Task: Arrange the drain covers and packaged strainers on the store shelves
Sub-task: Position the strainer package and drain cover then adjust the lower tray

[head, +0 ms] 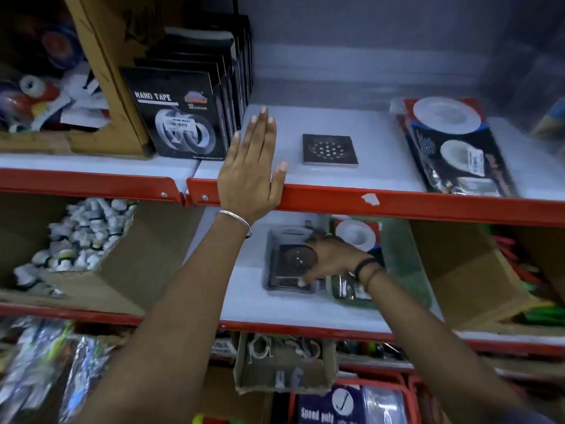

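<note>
Forearms nearest the lens run out of frame at 6 o'clock. My left hand [249,166] lies flat and spread, holding nothing, on the upper shelf [397,203]; a square drain cover [330,149] sits at its 3 o'clock, packaged strainers [455,145] beyond. On the lower shelf [244,301], my right hand [331,260] grips a blurred second drain cover [292,264], partly hiding it.
</note>
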Demonstrator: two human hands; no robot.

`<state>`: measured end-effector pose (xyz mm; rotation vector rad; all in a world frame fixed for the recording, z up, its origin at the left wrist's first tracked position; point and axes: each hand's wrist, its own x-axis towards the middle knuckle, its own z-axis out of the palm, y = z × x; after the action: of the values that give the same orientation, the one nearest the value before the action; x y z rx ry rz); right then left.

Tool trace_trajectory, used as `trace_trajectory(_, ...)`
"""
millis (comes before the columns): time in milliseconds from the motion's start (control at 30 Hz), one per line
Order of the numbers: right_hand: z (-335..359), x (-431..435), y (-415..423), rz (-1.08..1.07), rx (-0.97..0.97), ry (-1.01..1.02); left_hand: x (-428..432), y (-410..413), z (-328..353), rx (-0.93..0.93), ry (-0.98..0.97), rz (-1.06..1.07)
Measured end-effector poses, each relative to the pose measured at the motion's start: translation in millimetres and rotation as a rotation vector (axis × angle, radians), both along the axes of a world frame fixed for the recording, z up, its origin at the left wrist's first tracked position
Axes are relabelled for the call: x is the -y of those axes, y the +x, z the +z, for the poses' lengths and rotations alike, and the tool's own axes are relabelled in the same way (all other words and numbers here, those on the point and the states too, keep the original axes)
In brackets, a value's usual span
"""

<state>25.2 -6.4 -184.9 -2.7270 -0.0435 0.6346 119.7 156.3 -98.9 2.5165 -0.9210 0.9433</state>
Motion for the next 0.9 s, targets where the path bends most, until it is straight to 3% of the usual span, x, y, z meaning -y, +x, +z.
trace_trajectory(100,-44,-7,37,-0.024,0.069,-0.080,0,2,-2,0.028,-0.014,0.004)
trace_trajectory(300,-93,-16,56,0.003,0.024,-0.318,1,1,-2,0.040,-0.036,0.005)
trace_trajectory(433,-85,-18,46,-0.057,0.052,-0.260,1,-1,1,0.024,-0.023,0.007)
trace_trajectory(533,-43,-13,25,-0.092,0.078,-0.118,0,-3,3,0.002,-0.001,0.009)
trace_trajectory(667,49,-4,-26,-0.036,-0.033,0.134,1,-6,7,-0.029,-0.004,0.010)
trace_trajectory(767,126,0,-59,0.058,0.017,0.194,1,-10,9,-0.054,-0.009,0.009)
trace_trajectory(900,195,13,-59,0.003,0.215,0.265,-1,-14,11,-0.095,0.005,0.016)
